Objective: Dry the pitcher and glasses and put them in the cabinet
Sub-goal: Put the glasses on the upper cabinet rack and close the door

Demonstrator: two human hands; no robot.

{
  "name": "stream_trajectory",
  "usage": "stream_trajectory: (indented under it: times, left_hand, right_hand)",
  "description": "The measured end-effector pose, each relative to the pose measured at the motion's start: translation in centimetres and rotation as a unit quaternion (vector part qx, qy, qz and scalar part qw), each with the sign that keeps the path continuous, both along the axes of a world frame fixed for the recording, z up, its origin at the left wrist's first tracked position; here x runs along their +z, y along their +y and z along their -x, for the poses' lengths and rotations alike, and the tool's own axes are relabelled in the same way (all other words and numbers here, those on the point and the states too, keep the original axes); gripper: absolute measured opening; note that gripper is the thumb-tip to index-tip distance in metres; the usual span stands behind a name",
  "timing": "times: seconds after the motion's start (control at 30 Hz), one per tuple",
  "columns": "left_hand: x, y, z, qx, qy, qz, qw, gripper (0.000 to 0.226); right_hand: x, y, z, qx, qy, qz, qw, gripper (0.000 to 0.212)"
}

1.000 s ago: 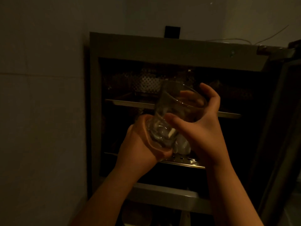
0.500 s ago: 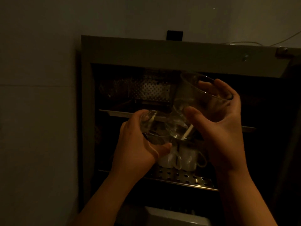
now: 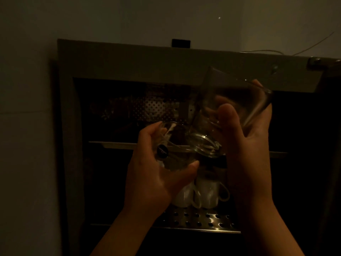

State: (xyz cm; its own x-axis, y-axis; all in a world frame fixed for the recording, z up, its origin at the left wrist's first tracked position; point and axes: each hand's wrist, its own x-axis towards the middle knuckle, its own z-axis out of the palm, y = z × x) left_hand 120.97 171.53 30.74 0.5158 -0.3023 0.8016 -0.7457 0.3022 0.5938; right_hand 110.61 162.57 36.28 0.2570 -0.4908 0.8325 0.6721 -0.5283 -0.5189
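A pale tiled wall [image 3: 27, 126] fills the left side of the dim scene. Next to it stands an open grey metal cabinet [image 3: 118, 60] with a dark interior and a perforated back panel [image 3: 153, 106]. A thin upper metal shelf [image 3: 118, 145] crosses the inside, and lower down lies a perforated shiny steel shelf [image 3: 203, 221].

In front of the opening, the left hand [image 3: 153, 174] is curled around a small clear drinking glass with a round dark sticker [image 3: 171, 154], fingers over its far side and thumb pressed on its near side; the glass is tilted, held level with the upper shelf. Below it, two white ceramic mugs with handles [image 3: 206, 194] stand side by side on the perforated steel shelf.

Just right of the small glass, the right hand [image 3: 245, 143] grips a larger clear glass tumbler [image 3: 230, 108], tilted with its thick base down-left and its mouth toward the upper right. The two glasses look touching or nearly so; which, I cannot tell. At far right a metal hinge [image 3: 316, 61] sits on the cabinet's top corner.
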Motion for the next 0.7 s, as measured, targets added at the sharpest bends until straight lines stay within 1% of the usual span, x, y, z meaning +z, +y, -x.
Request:
stream_trajectory:
  times: [0.13, 0.2, 0.23, 0.33, 0.37, 0.5, 0.57, 0.67, 0.7]
  left_hand:
    - [-0.2, -0.7, -0.1, -0.003, -0.020, 0.021, 1.000, 0.085]
    - [-0.3, -1.1, 0.0, -0.007, -0.024, 0.033, 0.999, 0.087]
    - [-0.3, -1.3, 0.1, -0.005, -0.028, 0.037, 0.999, 0.086]
    - [0.1, -1.6, 0.3, 0.005, -0.026, 0.048, 0.998, 0.087]
    - [0.3, -1.5, 0.4, 0.005, -0.013, 0.056, 0.998, 0.086]
    - [1.1, -0.8, 0.7, 0.038, -0.001, 0.078, 0.996, 0.090]
    - [1.4, -0.5, 0.8, 0.045, -0.007, 0.084, 0.995, 0.089]
    - [1.9, -0.5, 0.9, 0.068, -0.017, 0.086, 0.994, 0.091]
    - [2.2, -0.6, 1.1, 0.068, -0.013, 0.091, 0.993, 0.091]
  right_hand:
    - [0.1, -0.3, -0.1, 0.014, 0.041, 0.001, 0.999, 0.107]
    - [0.1, -0.5, 0.0, 0.020, 0.062, 0.009, 0.998, 0.111]
    - [0.0, -0.6, 0.0, 0.027, 0.064, 0.011, 0.998, 0.107]
    - [-0.2, -0.9, 0.3, 0.040, 0.034, 0.001, 0.999, 0.079]
    - [-0.3, -1.1, 0.3, 0.033, 0.016, -0.001, 0.999, 0.076]
    - [-0.6, -1.8, 0.6, 0.013, -0.031, -0.021, 0.999, 0.085]
    - [-0.6, -1.9, 0.6, -0.001, -0.028, -0.027, 0.999, 0.087]
    - [-1.0, -2.0, 0.3, -0.020, -0.018, -0.029, 0.999, 0.081]
    - [-1.1, -2.0, 0.3, -0.024, -0.015, -0.034, 0.999, 0.084]
